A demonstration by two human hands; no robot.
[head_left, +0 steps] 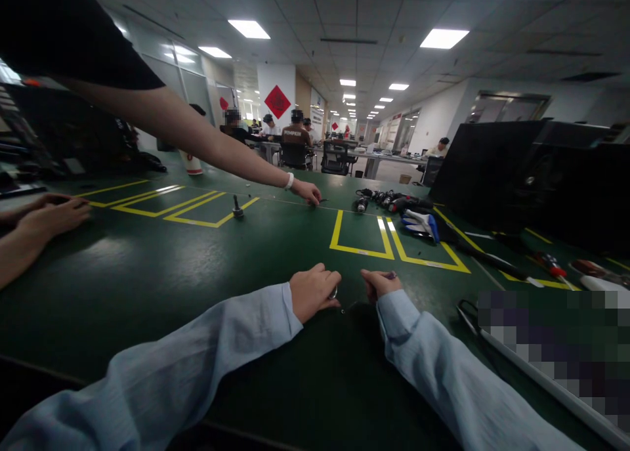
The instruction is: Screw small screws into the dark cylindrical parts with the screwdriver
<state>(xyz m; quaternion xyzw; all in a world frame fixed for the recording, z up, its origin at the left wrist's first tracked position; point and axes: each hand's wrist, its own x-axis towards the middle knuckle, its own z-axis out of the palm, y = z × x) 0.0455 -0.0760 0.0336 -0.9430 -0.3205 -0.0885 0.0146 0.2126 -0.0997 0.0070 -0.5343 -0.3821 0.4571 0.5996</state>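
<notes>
My left hand (312,291) rests on the green table (147,267) with its fingers curled round a small metal part (335,293) that barely shows. My right hand (380,282) lies close beside it, fingers pinched on a thin dark piece that I cannot name. Both arms wear light blue sleeves. A small shiny bit (343,312) lies on the mat between the two wrists.
Another person's bare arm reaches across from the left, its hand (308,191) touching the table beyond. A second person's hands (52,214) lie at the left edge. A small upright tool (237,209), a pile of tools (394,201), screwdrivers (546,262) and black cases (516,169) are on the yellow-marked mat.
</notes>
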